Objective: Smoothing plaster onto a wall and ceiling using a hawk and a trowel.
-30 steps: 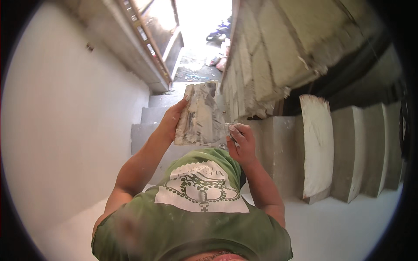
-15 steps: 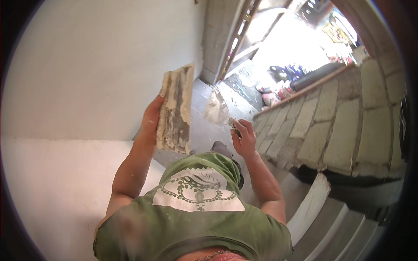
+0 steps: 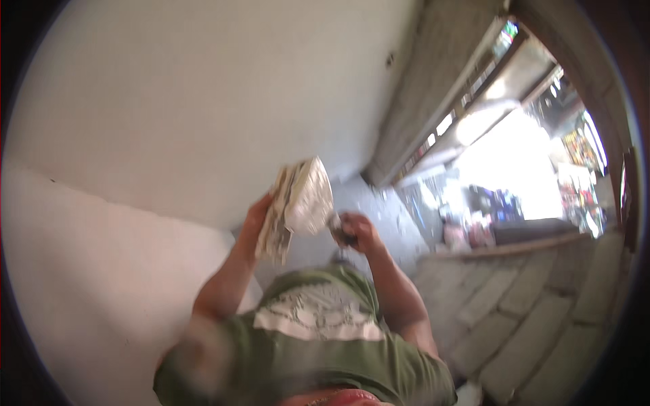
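Note:
My left hand (image 3: 261, 213) grips a flat board (image 3: 275, 233) crusted with pale putty, held upright at a slant in front of my green shirt. My right hand (image 3: 359, 232) is closed round the handle of a wide scraper (image 3: 308, 196), whose putty-smeared blade overlaps the board's right side; the motion blur hides whether it touches it.
Pale plastered walls (image 3: 169, 88) rise ahead and to my left. A grey floor (image 3: 396, 220) lies beyond my hands. At right are a rough block wall (image 3: 521, 318), a wooden-framed opening (image 3: 460, 108) in bright light, and piled bags and clutter (image 3: 460, 233) outside.
My view has swung from the stairs toward the left wall, putting the doorway to the right. The scraper has moved left from beside the board to over it.

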